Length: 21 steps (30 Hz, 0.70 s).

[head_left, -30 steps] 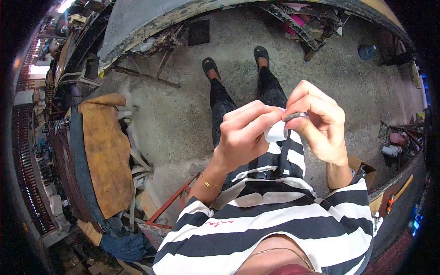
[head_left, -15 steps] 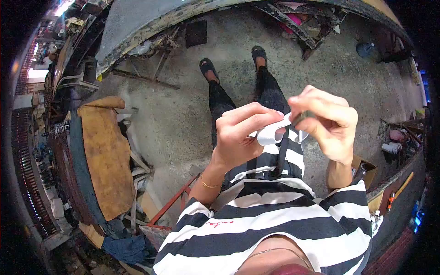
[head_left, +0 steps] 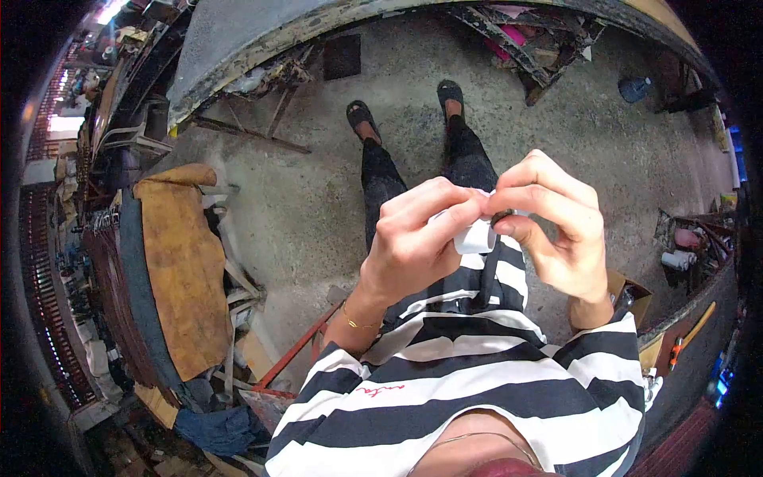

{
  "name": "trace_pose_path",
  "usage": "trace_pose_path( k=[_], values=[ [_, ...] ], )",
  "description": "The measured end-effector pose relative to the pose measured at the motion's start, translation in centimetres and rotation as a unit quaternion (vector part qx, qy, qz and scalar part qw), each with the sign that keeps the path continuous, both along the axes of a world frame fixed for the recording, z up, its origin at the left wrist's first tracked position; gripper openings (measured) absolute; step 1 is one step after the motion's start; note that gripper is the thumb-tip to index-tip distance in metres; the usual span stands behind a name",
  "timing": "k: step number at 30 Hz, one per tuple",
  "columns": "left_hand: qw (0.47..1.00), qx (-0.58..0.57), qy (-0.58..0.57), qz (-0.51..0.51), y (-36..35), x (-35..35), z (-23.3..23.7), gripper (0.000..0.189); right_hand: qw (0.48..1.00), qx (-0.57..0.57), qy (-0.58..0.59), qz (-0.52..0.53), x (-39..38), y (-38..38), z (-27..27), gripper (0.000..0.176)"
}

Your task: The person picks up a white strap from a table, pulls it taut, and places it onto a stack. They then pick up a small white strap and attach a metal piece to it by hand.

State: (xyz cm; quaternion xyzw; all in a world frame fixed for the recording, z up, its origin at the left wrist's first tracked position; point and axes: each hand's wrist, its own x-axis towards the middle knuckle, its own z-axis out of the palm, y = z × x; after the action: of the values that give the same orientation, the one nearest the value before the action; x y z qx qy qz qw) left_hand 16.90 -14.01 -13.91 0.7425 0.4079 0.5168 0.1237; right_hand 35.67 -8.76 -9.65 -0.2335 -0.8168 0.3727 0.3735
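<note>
Both hands up in front of the torso, fingertips meeting or nearly so. Left hand (head_left: pixel 413 234): back up, fingers curled, thumb and index pinched. Right hand (head_left: pixel 560 226): thumb and index curled in a pinch. Left forearm (head_left: pixel 358 318) and right wrist (head_left: pixel 590 308) angle up from the sleeves, elbows bent

Black-and-white striped shirt (head_left: pixel 477 401), mottled grey floor (head_left: pixel 318 207)
Red lettering (head_left: pixel 381 389) on the shirt; white strip (head_left: pixel 475 240); tan, brown-blotched sheet (head_left: pixel 181 278) at nine o'clock; dark-blue cloth (head_left: pixel 214 429) at seven; bright pink item (head_left: pixel 510 38) at one.
</note>
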Motion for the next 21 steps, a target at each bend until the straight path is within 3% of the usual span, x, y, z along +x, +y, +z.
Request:
trace_pose_path(
  k=[3,12,17,21],
  values=[
    [0.999,0.035,0.006,0.024,-0.1,0.3,-0.1,0.032,0.995,0.043,-0.012,-0.094,-1.0,-1.3,0.3,0.021],
    [0.999,0.028,0.002,0.020,-0.5,0.9,0.7,0.033,0.984,0.172,0.010,-0.050,-0.7,-1.1,-0.2,0.023],
    [1.000,0.000,0.001,0.020,-1.0,0.6,0.3,0.033,0.999,-0.006,0.038,0.014,-0.3,-0.2,-0.6,0.014],
    [0.999,0.001,-0.035,-0.003,-1.0,1.1,-0.1,0.028,0.966,-0.227,0.120,0.020,0.4,0.0,-1.1,0.006]
  ],
)
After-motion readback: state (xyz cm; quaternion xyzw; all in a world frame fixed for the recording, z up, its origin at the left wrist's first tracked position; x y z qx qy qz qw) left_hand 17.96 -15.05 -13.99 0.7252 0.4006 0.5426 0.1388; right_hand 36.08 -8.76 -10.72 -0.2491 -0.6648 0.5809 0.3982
